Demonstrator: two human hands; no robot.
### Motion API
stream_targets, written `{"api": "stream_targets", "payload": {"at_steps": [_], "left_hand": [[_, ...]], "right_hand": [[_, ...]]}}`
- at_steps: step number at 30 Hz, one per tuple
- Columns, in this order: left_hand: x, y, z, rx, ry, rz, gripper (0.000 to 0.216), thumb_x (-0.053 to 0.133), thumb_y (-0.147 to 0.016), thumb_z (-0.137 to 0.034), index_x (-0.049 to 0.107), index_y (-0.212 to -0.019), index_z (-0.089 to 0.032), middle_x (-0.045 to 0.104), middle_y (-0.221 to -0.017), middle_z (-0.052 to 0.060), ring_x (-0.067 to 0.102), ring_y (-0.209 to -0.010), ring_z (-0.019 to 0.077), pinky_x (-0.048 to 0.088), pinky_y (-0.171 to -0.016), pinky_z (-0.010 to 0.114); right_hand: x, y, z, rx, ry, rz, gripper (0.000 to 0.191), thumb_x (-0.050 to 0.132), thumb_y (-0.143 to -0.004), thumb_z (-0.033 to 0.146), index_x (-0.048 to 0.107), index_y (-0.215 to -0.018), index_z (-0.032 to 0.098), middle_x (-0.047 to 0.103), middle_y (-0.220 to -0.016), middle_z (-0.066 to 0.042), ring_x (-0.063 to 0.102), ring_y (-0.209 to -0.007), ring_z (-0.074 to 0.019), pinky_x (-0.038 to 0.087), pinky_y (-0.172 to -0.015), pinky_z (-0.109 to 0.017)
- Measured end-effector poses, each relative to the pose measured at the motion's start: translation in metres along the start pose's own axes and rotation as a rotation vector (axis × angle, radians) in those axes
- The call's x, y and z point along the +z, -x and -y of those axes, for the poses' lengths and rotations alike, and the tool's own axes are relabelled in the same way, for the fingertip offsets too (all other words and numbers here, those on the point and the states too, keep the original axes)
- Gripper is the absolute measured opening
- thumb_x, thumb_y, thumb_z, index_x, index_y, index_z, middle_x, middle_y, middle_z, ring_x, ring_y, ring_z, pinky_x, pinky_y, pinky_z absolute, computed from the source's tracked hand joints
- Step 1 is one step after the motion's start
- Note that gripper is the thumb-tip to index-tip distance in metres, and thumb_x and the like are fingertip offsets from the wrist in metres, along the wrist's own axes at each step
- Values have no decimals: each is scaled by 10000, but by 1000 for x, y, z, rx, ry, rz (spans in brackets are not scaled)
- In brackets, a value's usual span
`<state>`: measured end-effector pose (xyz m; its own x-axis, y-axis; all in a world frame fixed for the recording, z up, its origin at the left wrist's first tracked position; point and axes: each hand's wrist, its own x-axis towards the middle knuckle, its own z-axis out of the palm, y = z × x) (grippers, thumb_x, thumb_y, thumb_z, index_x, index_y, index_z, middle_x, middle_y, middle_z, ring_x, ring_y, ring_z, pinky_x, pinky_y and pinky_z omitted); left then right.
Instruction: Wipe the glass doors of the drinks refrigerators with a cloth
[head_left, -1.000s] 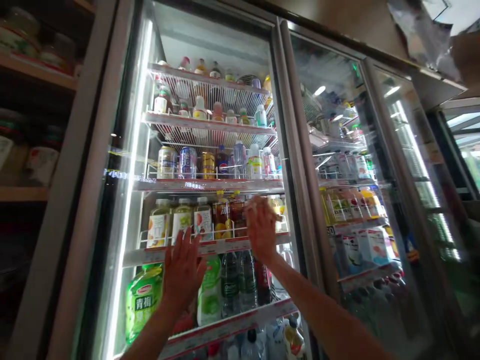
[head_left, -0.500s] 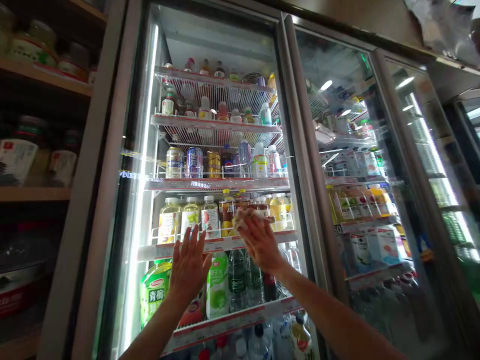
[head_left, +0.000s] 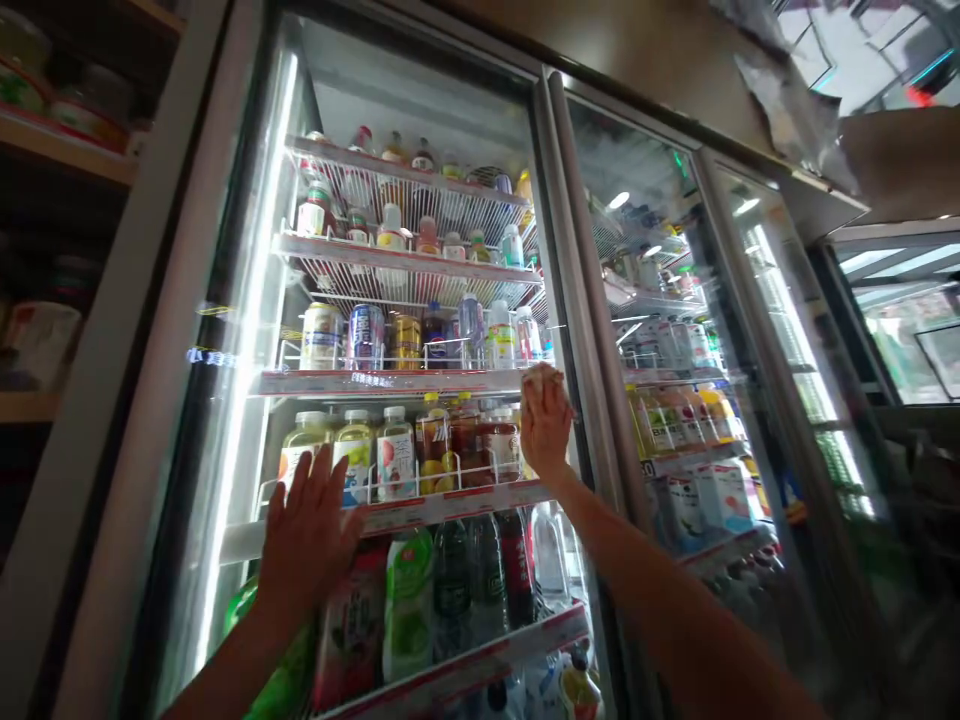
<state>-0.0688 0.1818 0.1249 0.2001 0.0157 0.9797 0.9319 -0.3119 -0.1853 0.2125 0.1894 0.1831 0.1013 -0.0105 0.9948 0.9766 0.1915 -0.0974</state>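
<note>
I face a lit drinks fridge with a glass door (head_left: 420, 100). My left hand (head_left: 311, 530) lies flat on the glass with its fingers spread, in front of the shelf of yellow juice bottles (head_left: 352, 450). My right hand (head_left: 546, 425) is pressed to the glass near the door's right frame (head_left: 574, 300). A pale crumpled cloth (head_left: 541, 378) shows above its fingers, held against the pane. Behind the glass stand cans (head_left: 364, 338) on an upper shelf and dark bottles (head_left: 457, 575) on the lower one.
A second glass door (head_left: 675, 330) with cartons and bottles adjoins on the right, with a third door (head_left: 817, 400) beyond it. Wooden shelves (head_left: 60, 160) with containers stand at the left. Crumpled plastic (head_left: 787, 100) hangs at the top right.
My right hand has slid with the cloth up and to the right across the glass, from the middle to the door's right edge. My left hand has shifted left and a little lower.
</note>
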Motion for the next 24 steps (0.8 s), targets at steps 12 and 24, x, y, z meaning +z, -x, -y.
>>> {"api": "stream_targets", "payload": {"at_steps": [12,24], "left_hand": [[-4,5,12,49,-32,-13,582,329,-868,-369,288,-1391,-116,325,-1438,184,241,-1361,318,245,-1060,552],[20,-44,-104,-11,575,186,460,271,-922,-337,411,-1319,-152,502,-1331,94,459,-1238,163,412,-1018,334]], "right_hand": [[7,11,6,-64,-67,-75,544,330,-885,171,275,-1419,258,280,-1480,-65,127,-1396,-265,198,-1069,-532],[-14,72,8,-322,-466,100,387,386,-838,194,495,-1209,177,207,-1503,-85,251,-1369,-209,320,-1075,-386]]}}
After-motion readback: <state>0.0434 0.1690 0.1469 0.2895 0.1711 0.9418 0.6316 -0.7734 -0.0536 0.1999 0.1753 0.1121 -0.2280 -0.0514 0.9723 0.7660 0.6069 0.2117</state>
